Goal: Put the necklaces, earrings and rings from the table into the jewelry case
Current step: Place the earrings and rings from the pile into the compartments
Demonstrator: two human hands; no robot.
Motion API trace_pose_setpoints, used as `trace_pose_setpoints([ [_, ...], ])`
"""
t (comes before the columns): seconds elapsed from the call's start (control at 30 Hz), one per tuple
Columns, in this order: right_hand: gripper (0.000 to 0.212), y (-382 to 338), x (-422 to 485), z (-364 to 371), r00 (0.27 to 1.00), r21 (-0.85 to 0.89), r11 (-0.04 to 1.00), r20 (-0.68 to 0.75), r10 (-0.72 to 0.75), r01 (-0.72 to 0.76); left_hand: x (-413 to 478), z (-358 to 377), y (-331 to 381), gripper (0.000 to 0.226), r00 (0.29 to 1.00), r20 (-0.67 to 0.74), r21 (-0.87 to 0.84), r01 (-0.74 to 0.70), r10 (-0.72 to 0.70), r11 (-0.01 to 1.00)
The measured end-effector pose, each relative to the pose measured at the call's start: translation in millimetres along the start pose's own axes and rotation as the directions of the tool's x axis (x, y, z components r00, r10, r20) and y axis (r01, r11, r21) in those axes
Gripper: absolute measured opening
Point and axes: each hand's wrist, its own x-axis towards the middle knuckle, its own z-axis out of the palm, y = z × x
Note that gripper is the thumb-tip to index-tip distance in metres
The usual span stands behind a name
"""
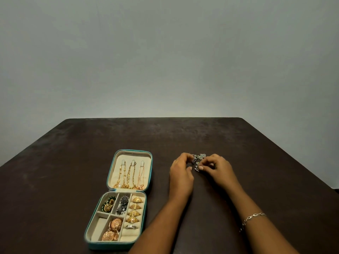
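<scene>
An open teal jewelry case lies on the dark table, left of my arms. Its lid holds three gold necklaces. Its tray holds gold rings in the right-hand slots, a silver ring, and several earrings in the other compartments. To the right of the case a small cluster of silver earrings lies on the table. My left hand pinches the cluster's left side. My right hand pinches a silver piece at its lower right. Fingers hide part of the cluster.
The dark brown table ends at a grey wall behind and drops off at the right edge. A silver bracelet sits on my right wrist. One compartment at the tray's lower left is bare.
</scene>
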Motion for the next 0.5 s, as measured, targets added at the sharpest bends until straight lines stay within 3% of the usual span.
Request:
trace_pose_setpoints([
  [0.07, 0.008, 1.1, -0.1, 0.0, 1.0, 0.037, 0.999, -0.009, 0.015, -0.015, -0.1, -0.2, 0.0, 0.029, 1.0, 0.005, -0.002, 0.001, -0.001, 1.0],
  [0.13, 0.008, 1.1, -1.4, -1.5, 0.999, 0.293, 0.955, 0.004, 0.037, -0.036, -0.8, -0.6, -0.3, 0.028, 1.0, 0.01, -0.004, -0.012, 0.012, 1.0],
  [0.23, 0.008, -5.1, -5.0, -6.6, 0.996, 0.595, 0.799, 0.08, 0.048, -0.086, -1.0, -0.2, -1.5, 0.026, 0.999, 0.025, -0.02, -0.042, 0.042, 0.999],
  [0.5, 0.01, -8.7, -6.9, -9.3, 0.981, 0.789, 0.586, 0.186, 0.06, -0.185, -3.4, 0.9, 1.3, 0.022, 0.995, 0.012, -0.138, -0.093, 0.096, 0.986],
])
